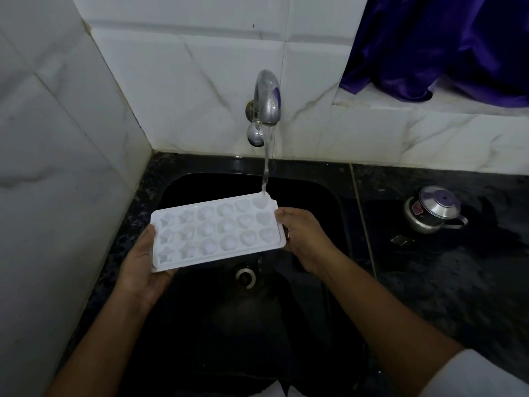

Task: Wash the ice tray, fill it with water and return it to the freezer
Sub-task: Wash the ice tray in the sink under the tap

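Note:
A white ice tray [217, 232] with star, round and heart shaped cups is held level over the black sink [183, 187]. My left hand [143, 267] grips its near left end from below, thumb on the rim. My right hand [306, 239] grips its right end. A thin stream of water [266, 167] runs from the chrome tap [267, 96] on the tiled wall and lands in the far right corner cup of the tray.
The sink drain [245, 275] lies below the tray. On the wet black counter to the right stands a small steel pot with a lid [433, 209]. A purple cloth [429, 44] hangs over a white ledge at top right. White tiled walls close the left and back.

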Motion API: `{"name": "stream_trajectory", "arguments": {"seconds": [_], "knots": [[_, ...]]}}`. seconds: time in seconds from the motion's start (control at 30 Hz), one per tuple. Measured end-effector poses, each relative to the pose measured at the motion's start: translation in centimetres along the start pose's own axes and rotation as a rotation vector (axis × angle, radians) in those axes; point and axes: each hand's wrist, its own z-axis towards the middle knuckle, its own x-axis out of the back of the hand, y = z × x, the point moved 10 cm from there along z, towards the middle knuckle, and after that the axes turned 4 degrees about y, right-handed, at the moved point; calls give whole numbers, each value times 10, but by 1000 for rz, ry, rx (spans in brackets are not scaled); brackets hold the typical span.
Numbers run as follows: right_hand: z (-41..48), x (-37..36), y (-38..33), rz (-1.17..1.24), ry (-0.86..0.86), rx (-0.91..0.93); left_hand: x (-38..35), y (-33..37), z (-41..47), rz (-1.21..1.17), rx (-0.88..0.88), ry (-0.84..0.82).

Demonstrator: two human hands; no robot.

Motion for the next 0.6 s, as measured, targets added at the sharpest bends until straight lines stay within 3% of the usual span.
{"name": "stream_trajectory", "arguments": {"seconds": [0.6], "knots": [[-21,60,-12,66,134,61,-64,-21,-7,56,25,-113]]}}
